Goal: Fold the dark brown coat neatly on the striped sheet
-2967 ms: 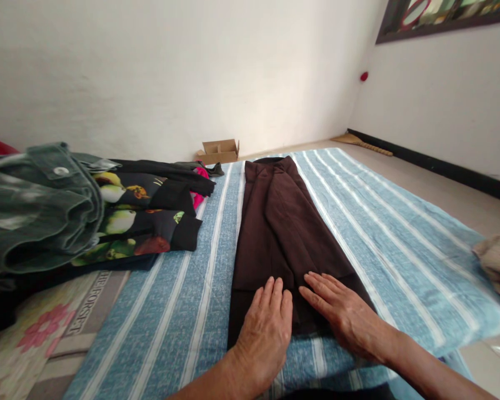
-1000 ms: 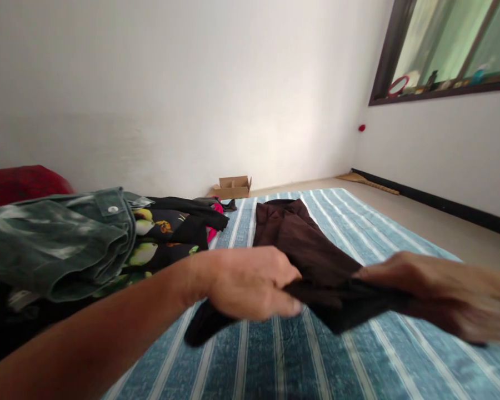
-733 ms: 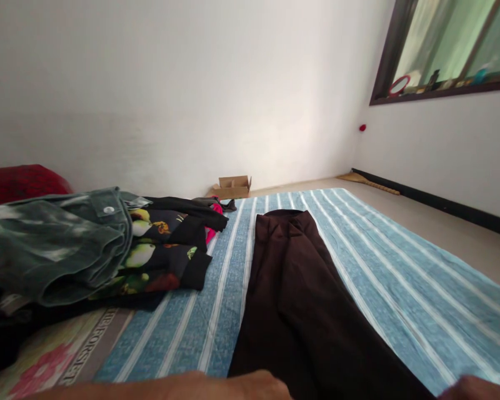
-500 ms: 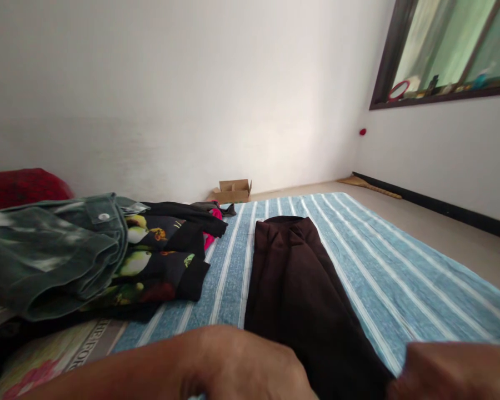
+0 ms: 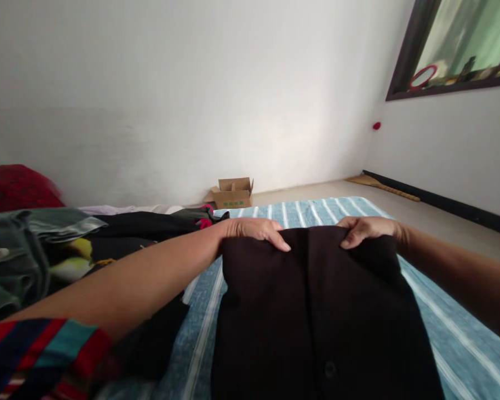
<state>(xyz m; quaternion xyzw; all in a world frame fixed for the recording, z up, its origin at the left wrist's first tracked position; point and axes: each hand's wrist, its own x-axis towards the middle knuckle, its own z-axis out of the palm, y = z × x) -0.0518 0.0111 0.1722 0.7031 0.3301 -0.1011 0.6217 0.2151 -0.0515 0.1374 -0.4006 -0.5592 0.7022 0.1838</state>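
A dark brown garment [image 5: 266,311] with a seam or placket down its middle and a round button low on it fills the lower centre. My left hand [image 5: 260,230] grips its upper edge left of the middle, thumb on the near side. On the right of the same edge my right hand [image 5: 364,229] pinches the cloth in a like way. The cloth between them hangs fairly flat, and its lower end runs out of view. Fingers behind the cloth are hidden. It covers part of the blue-and-white striped sheet [image 5: 204,333].
Left of the garment lies a heap of clothes, with a grey-green denim piece [image 5: 8,278] and a black item [image 5: 141,225]. A red cloth bundle [image 5: 19,189] is behind them. An open cardboard box [image 5: 233,194] stands by the wall. A brush-like wooden tool [image 5: 383,186] lies at right.
Both hands have moved from the bottom edge forward and up, bringing the garment's near end with them. The garment's far end is now covered. The view has shifted slightly right.
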